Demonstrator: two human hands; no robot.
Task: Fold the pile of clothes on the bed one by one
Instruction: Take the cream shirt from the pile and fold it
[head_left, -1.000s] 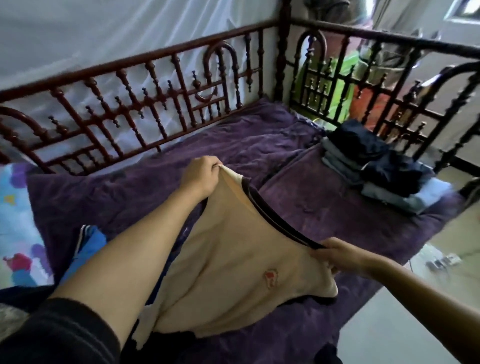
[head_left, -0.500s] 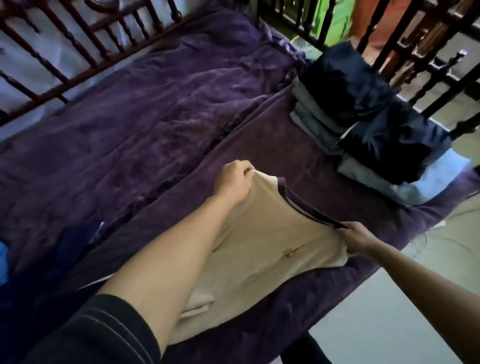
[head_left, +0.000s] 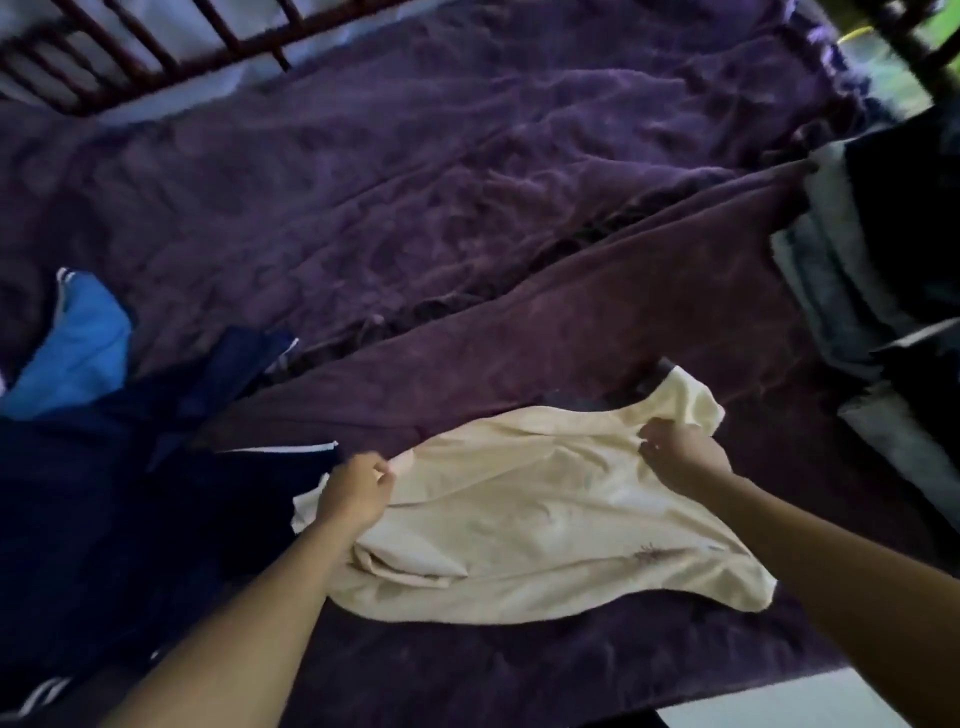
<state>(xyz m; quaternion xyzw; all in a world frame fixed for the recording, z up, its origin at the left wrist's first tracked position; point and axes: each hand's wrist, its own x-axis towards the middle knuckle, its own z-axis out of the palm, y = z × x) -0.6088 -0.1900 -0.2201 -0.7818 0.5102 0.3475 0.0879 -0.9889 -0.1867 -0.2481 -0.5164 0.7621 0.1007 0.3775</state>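
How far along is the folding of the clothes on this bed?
Done: a folded stack at the right edge. In hand: the cream shirt, spread on the purple blanket, gripped by left hand and right hand. Left: navy garments and a light blue garment, unfolded.

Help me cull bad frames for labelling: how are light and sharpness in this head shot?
Head view: dim overall, so the navy clothes lose their folds in shadow; the cream shirt is brightest and reads clearly, as do the left hand and right hand pinching it; motion blur smears the bed rail and the folded stack at the right edge.
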